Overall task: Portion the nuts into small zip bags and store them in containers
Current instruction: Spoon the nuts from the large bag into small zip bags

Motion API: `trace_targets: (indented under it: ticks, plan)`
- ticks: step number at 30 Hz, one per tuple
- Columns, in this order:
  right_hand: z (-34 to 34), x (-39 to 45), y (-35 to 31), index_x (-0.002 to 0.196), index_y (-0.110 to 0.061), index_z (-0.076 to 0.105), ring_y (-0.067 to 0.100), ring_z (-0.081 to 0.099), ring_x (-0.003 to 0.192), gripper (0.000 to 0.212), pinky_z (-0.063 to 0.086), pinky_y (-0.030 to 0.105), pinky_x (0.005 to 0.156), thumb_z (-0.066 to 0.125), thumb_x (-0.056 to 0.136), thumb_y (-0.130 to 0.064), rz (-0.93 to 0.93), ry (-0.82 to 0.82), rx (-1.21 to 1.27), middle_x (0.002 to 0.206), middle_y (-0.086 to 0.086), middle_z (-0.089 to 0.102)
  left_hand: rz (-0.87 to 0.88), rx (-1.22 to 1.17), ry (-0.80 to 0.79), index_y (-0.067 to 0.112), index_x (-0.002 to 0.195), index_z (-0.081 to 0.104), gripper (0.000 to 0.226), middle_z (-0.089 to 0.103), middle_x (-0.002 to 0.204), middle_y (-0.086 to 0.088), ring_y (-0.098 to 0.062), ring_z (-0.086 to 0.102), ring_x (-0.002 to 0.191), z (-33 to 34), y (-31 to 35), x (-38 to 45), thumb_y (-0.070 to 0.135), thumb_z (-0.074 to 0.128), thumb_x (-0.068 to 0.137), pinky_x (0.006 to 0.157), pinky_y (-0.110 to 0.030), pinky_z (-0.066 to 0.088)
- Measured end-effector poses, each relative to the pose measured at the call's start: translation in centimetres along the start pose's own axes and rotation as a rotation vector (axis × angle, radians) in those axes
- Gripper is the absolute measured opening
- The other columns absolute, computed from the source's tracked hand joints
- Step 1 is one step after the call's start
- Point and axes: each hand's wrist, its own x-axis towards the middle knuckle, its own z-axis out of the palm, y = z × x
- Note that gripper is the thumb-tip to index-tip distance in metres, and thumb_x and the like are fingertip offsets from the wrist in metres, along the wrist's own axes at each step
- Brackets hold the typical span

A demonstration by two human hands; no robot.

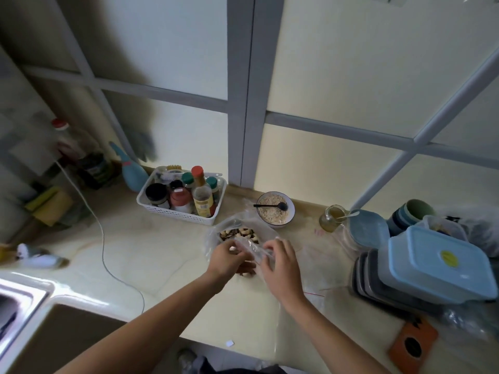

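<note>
Both hands over the bench (151, 247), left hand (225, 259) and right hand (280, 265) with fingers pinching a small clear zip bag (253, 249) between them, open nut bag (239, 233) just behind, lidded containers (432, 265) stacked at right, oat bowl (275, 209) beyond

Cream marble-look counter (151, 255) runs below frosted panels in grey frames (244, 90). Steel sink (16, 306) sits at left. Lighting is soft, diffuse.
</note>
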Motion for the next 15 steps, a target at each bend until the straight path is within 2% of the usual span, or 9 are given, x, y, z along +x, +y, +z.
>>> trace_targets:
  ticks: [2, 4, 6, 8, 11, 13, 15]
  plan:
    - [0.5, 0.0, -0.7, 0.092, -0.023, 0.062, 0.012, 0.055, 0.095, 0.003, 0.049, 0.028, 0.087, 0.061, 0.09, -0.025, -0.079, -0.023, -0.062, 0.098, -0.009, 0.052, -0.025, -0.033, -0.031, -0.004, 0.098, 0.062, 0.011, 0.074, 0.093, -0.024, -0.039, 0.074, 0.084, -1.0, 0.1, 0.0, 0.007, 0.062, 0.096, 0.079, -0.045, 0.062]
    - [1.0, -0.2, -1.1, 0.087, -0.025, 0.064, 0.01, 0.055, 0.093, 0.008, 0.047, 0.03, 0.088, 0.065, 0.087, -0.034, -0.081, -0.017, -0.095, 0.094, -0.012, 0.052, -0.033, -0.029, -0.075, -0.009, 0.098, 0.064, 0.02, 0.074, 0.095, -0.024, -0.037, 0.073, 0.085, -1.8, 0.1, 0.0, 0.011, 0.064, 0.095, 0.082, -0.042, 0.062]
    - [1.6, -0.5, -1.4, 0.086, -0.028, 0.064, 0.009, 0.055, 0.092, 0.017, 0.045, 0.03, 0.083, 0.066, 0.083, -0.045, -0.026, -0.016, -0.104, 0.093, -0.015, 0.051, -0.023, -0.012, -0.094, -0.016, 0.095, 0.063, 0.028, 0.072, 0.089, -0.022, -0.031, 0.071, 0.08, -2.4, -0.1, 0.0, 0.012, 0.068, 0.093, 0.081, -0.037, 0.062]
    - [1.9, -0.6, -1.8, 0.087, -0.028, 0.062, 0.01, 0.054, 0.092, 0.022, 0.043, 0.029, 0.081, 0.065, 0.08, -0.05, 0.011, -0.03, -0.125, 0.094, -0.014, 0.05, 0.006, 0.023, -0.1, -0.013, 0.086, 0.063, 0.028, 0.069, 0.081, -0.018, -0.026, 0.067, 0.077, -2.8, -0.3, 0.1, 0.013, 0.07, 0.092, 0.082, -0.038, 0.06]
    - [2.1, -0.6, -2.6, 0.088, -0.025, 0.063, 0.005, 0.054, 0.086, 0.019, 0.044, 0.021, 0.077, 0.069, 0.082, -0.041, 0.081, -0.135, 0.002, 0.092, -0.013, 0.054, 0.038, 0.056, -0.104, -0.01, 0.082, 0.063, 0.029, 0.066, 0.074, -0.015, -0.02, 0.063, 0.071, -3.1, -0.7, 0.3, 0.016, 0.072, 0.091, 0.074, -0.033, 0.059]
    - [2.1, -0.2, -3.1, 0.085, -0.02, 0.063, 0.003, 0.059, 0.072, 0.013, 0.046, 0.018, 0.067, 0.074, 0.086, -0.028, 0.205, -0.253, 0.181, 0.08, -0.007, 0.063, 0.06, 0.059, -0.109, -0.013, 0.083, 0.06, 0.033, 0.065, 0.074, -0.015, -0.019, 0.062, 0.069, -3.2, -0.8, 0.3, 0.017, 0.072, 0.091, 0.067, -0.026, 0.056]
    - [2.0, 0.2, -3.1, 0.081, -0.018, 0.064, 0.005, 0.063, 0.068, 0.013, 0.047, 0.018, 0.065, 0.075, 0.088, -0.02, 0.345, -0.311, 0.338, 0.075, 0.0, 0.07, 0.088, 0.091, -0.133, -0.008, 0.081, 0.059, 0.031, 0.065, 0.074, -0.015, -0.022, 0.063, 0.07, -3.5, -1.0, 0.3, 0.018, 0.07, 0.093, 0.065, -0.026, 0.054]
